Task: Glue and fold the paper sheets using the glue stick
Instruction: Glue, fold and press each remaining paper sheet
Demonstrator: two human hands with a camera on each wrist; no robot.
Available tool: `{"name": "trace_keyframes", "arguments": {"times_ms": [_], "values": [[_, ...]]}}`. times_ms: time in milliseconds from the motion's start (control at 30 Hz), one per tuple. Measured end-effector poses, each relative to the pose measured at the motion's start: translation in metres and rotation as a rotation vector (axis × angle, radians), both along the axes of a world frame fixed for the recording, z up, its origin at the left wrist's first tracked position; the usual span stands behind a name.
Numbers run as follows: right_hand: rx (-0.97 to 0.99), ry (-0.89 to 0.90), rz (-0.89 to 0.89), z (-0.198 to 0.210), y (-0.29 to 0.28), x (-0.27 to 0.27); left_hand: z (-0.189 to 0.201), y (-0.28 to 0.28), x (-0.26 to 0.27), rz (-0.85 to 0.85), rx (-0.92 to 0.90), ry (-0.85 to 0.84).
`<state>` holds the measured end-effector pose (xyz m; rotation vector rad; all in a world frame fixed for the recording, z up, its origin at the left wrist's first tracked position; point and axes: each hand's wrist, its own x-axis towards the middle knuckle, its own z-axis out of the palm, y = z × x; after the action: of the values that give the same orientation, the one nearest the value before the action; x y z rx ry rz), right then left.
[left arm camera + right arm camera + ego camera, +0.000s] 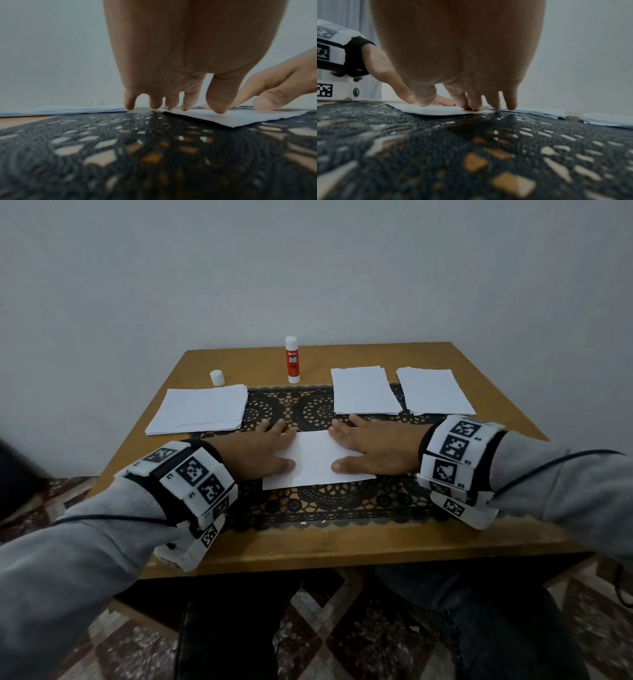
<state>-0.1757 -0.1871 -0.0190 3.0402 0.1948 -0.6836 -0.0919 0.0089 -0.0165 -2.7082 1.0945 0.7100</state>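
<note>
Both my hands lie flat on the white folded paper sheet (pixel 317 460) in the middle of the black lace mat (pixel 308 505) on the brown wooden desk (pixel 342 546). My left hand (pixel 258 451) covers its left end and my right hand (pixel 370 448) its right end, fingers (pixel 172 104) straight and spread, pressing down rather than gripping anything. From the wrist views the fingertips bear on the sheet's far edge while the near corner sits slightly lifted off the mat, so I judge the fold is being flattened and is not yet fully creased.

The sheet's long axis runs left to right across me, between my two hands, so smoothing it means sliding each hand outward along that axis.

The red-and-white glue stick (pixel 292 361) stands upright well beyond the sheet, near the far edge of the desk and a little left of centre, uncapped it seems, with the small white cap (pixel 217 377) lying apart to its left. My left hand looks slightly nearer to it. A stack of white paper (pixel 200 409) rests at far left, just beside my left fingers, and two more white stacks (pixel 364 390) (pixel 435 390) lie far right, the nearer one just beyond my right fingers.
</note>
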Motion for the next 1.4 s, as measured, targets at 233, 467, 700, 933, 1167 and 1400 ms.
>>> {"name": "trace_keyframes", "arguments": {"times_ms": [233,467,700,933,1167,1400], "values": [[-0.012,0.016,0.068,-0.003,0.001,0.002,0.003,-0.001,-0.006,-0.098,0.0,0.064],[-0.028,-0.026,0.082,0.0,0.008,-0.002,0.002,-0.003,-0.007,-0.087,0.028,0.006],[-0.062,-0.135,0.071,0.002,0.008,-0.001,0.004,-0.002,-0.008,-0.084,-0.094,0.044],[0.063,-0.317,0.145,-0.001,0.008,0.001,0.008,-0.001,-0.011,-0.137,-0.153,0.062],[-0.028,-0.3,0.128,-0.007,0.002,0.005,0.001,0.0,-0.004,-0.114,-0.137,-0.055],[0.02,-0.328,0.182,-0.006,0.003,0.004,0.001,0.0,-0.002,-0.201,-0.238,-0.086]]}}
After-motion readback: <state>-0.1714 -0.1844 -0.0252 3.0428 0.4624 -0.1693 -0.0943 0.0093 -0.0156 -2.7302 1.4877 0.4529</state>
